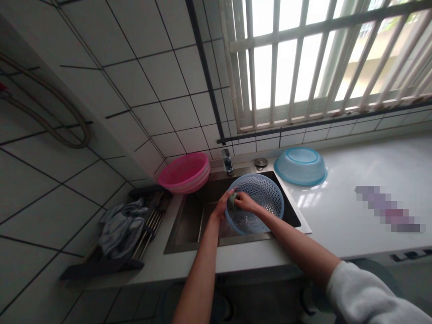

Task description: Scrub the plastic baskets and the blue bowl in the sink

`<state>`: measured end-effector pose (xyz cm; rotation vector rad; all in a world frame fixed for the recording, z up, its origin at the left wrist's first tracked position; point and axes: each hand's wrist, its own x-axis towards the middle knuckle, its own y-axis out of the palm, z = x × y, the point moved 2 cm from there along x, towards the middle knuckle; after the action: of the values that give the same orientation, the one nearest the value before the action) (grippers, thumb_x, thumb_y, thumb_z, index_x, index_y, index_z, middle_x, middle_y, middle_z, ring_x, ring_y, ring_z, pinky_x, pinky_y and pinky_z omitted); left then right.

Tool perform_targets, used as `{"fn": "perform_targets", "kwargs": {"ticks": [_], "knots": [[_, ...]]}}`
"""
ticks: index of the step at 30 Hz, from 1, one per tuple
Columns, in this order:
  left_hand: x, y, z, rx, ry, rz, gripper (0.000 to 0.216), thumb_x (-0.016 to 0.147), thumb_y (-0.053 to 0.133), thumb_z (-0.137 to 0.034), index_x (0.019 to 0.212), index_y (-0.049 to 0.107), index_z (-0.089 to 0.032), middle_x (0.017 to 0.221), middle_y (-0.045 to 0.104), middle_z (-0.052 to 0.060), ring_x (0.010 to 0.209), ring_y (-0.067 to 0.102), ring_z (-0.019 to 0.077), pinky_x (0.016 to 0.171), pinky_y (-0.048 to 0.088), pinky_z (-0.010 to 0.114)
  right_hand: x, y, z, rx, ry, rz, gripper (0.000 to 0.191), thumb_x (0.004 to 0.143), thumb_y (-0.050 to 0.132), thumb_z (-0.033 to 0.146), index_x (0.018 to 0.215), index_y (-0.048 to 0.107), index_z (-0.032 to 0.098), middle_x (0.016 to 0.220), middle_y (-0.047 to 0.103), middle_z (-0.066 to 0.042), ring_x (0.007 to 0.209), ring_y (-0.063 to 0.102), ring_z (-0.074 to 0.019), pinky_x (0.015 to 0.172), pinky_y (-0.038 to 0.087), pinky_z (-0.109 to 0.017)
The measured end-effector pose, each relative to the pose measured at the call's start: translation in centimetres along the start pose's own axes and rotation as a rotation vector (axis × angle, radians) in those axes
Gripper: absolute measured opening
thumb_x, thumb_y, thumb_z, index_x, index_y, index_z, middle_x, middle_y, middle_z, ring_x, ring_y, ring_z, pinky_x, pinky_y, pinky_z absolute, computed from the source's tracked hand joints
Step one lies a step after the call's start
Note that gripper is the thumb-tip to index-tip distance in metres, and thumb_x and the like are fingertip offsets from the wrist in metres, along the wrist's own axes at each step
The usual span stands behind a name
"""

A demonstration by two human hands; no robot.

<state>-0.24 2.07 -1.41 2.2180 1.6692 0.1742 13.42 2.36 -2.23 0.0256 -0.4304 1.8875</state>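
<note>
Leaning over the sink [189,220], the blue colander [266,194] — light, stiff, probably wet-slick plastic — seems best gripped at its rim, where the left hand [222,208] curls closed, the right hand [247,203] clasping a scrub pad [232,199].

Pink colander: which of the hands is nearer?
Left. The left hand holds the blue colander at its left rim, just right of the pink colander; the right hand, with a sponge, is farther right, inside the blue one.
</note>
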Motion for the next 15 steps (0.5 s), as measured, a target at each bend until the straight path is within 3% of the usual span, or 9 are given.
{"fn": "perform_targets", "kwargs": {"ticks": [3,6,8,10,12,15], "knots": [[0.2,-0.2,0.0,0.018,0.023,-0.051,0.051,0.080,0.081,-0.051,0.116,0.078,-0.016,0.123,0.078,0.012,0.130,0.064,0.0345,0.119,0.042,0.048,-0.1,-0.3,0.3,-0.033,-0.051,-0.041,0.010,0.074,0.055,0.023,0.070,0.063,0.019,0.070,0.065,-0.002,0.064,0.051,-0.0157,0.066,0.039,-0.026],[0.0,0.3,-0.2,-0.035,-0.018,-0.007,0.051,0.080,0.079,-0.055,0.112,0.079,-0.015,0.114,0.080,0.012,0.126,0.066,0.0361,0.117,0.044,0.051,0.2,-2.0,0.3,-0.003,-0.058,-0.321,0.016,0.080,0.052,0.028,0.076,0.064,0.019,0.078,0.067,-0.003,0.071,0.054,-0.0181,0.070,0.041,-0.027],[-0.2,0.9,-0.4,-0.084,-0.029,0.060,0.053,0.083,0.077,-0.056,0.118,0.077,-0.016,0.119,0.079,0.011,0.127,0.066,0.0352,0.117,0.044,0.051,0.4,-3.2,0.0,0.049,-0.007,-0.531,0.025,0.087,0.048,0.037,0.075,0.061,0.020,0.076,0.064,-0.003,0.071,0.052,-0.0187,0.068,0.040,-0.028],[-0.3,1.3,-0.5,-0.115,-0.022,0.108,0.054,0.085,0.075,-0.055,0.125,0.075,-0.019,0.126,0.077,0.009,0.130,0.064,0.0338,0.118,0.043,0.050,0.6,-3.9,-0.2,0.102,0.035,-0.647,0.032,0.091,0.046,0.045,0.074,0.058,0.021,0.074,0.061,-0.003,0.071,0.050,-0.0188,0.066,0.039,-0.027],[-0.4,1.3,-0.5,-0.108,-0.015,0.106,0.053,0.086,0.074,-0.055,0.125,0.075,-0.019,0.126,0.077,0.008,0.131,0.063,0.0334,0.119,0.042,0.050,0.7,-3.8,-0.3,0.117,0.020,-0.616,0.031,0.091,0.048,0.045,0.076,0.059,0.020,0.076,0.062,-0.003,0.072,0.051,-0.0186,0.067,0.040,-0.027],[-0.2,0.7,-0.3,-0.050,0.003,0.038,0.055,0.084,0.075,-0.058,0.120,0.077,-0.017,0.120,0.078,0.010,0.132,0.062,0.0347,0.120,0.041,0.050,0.6,-1.9,-0.1,0.059,-0.078,-0.287,0.017,0.084,0.055,0.033,0.082,0.064,0.018,0.082,0.067,-0.003,0.075,0.055,-0.0179,0.071,0.042,-0.026]]}}
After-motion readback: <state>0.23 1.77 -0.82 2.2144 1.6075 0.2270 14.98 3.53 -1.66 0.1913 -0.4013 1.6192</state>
